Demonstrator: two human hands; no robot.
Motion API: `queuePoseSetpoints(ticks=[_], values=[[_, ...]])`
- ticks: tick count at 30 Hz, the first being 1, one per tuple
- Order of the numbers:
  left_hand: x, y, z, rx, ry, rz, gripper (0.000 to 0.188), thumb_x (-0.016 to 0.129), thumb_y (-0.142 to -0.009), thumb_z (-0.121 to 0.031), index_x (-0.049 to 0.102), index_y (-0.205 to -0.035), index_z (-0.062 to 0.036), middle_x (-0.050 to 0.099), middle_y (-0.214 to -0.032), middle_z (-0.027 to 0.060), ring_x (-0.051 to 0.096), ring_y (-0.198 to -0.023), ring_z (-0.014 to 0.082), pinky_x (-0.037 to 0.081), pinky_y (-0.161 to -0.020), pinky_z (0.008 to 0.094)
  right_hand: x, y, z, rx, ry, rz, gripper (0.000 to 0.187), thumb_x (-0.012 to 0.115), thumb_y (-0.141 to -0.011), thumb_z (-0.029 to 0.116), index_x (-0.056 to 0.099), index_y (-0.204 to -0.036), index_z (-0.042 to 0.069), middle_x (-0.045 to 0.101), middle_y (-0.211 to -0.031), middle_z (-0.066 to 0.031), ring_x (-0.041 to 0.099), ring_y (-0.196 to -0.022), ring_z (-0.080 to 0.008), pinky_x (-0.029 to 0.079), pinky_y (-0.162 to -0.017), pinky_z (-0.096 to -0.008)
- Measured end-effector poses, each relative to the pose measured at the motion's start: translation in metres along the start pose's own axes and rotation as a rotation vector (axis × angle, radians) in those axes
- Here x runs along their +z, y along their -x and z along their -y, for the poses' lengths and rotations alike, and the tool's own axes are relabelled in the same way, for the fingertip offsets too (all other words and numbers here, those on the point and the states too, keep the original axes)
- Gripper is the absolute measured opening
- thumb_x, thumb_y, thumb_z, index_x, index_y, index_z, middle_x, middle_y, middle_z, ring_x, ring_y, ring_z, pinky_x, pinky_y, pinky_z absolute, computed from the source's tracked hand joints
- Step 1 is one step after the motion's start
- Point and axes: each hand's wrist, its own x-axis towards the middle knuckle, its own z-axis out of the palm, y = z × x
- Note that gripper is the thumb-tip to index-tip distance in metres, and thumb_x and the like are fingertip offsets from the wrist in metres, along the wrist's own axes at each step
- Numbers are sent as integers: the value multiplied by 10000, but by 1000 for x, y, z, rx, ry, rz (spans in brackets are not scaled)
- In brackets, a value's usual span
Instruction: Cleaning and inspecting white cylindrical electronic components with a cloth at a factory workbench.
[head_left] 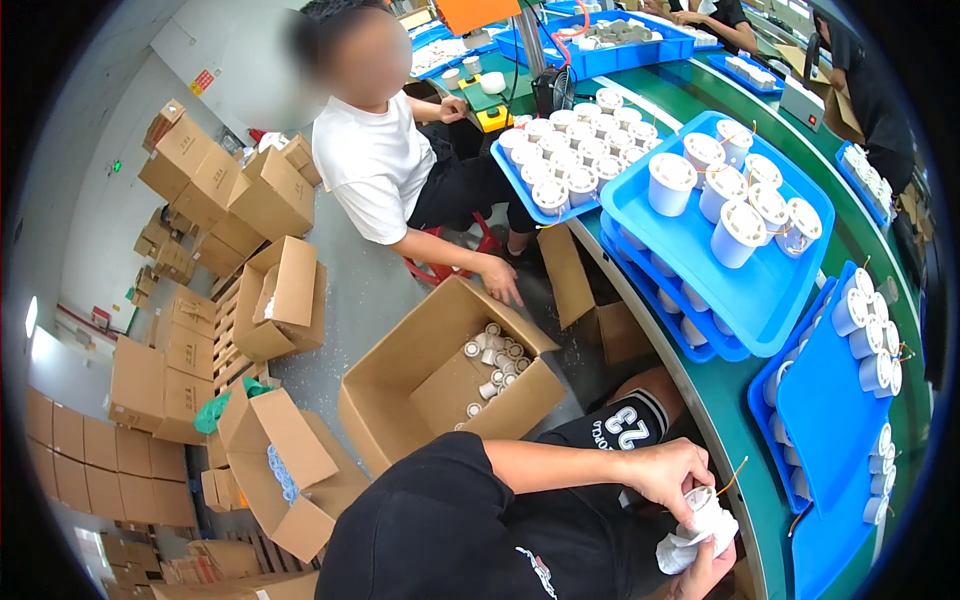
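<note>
My left hand (672,478) reaches across from the left, its fingers closed on the top of a white round plastic housing (701,500). A thin orange wire (735,474) sticks up from that housing. From below, my right hand (708,572) grips the same piece through a crumpled white cloth (684,548), which covers much of its lower side. Both hands are above my lap, beside the belt's edge. Nearest to them is a blue tray (835,560) with similar white housings along its far side.
A green conveyor belt (730,400) curves along my right. Stacked blue trays (690,235) hold white housings. To the left, an open cardboard box (400,400) contains several white pieces. A seated co-worker (370,170) in a white shirt extends a hand over that box. More cartons (165,375) stand behind.
</note>
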Motion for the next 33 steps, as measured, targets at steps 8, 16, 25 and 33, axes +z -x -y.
queuePoseSetpoints(ticks=[8, 16, 25, 33], values=[[20, -9, 8, 8, -6, 29, 574, 863, -575, -324, 682, -996, 21, 577, -828, 112, 630, -706, 193, 505, -620, 274, -17, 7, -11, 8, -96, 2, 386, 622, -867, 119, 545, -1183, -89, 633, -1070, -157, 634, -913, -228, 508, -811, -335], [-3, -2, 9, -138, 178, -16, 522, 859, -619, -66, 649, -1084, 39, 593, -976, 84, 644, -887, 173, 576, -767, 307, 12, -4, 14, -44, -41, 61, 230, 588, -842, 63, 630, -1041, -43, 631, -864, -3, 569, -758, -75, 464, -680, -242], [25, -24, 1, -190, 226, 40, 536, 838, -618, -21, 632, -1105, 72, 587, -967, 73, 645, -871, 156, 571, -793, 288, -14, 3, 22, -42, -104, 18, 201, 528, -850, 24, 638, -1004, -43, 657, -797, -17, 589, -701, -69, 465, -620, -231], [33, -30, -7, -134, 351, -4, 566, 817, -621, 26, 606, -1144, 79, 583, -995, 86, 640, -899, 169, 566, -808, 303, -29, 7, 25, -105, -298, -82, 206, 521, -854, 28, 652, -999, -37, 661, -846, -30, 589, -746, -68, 466, -639, -233]])
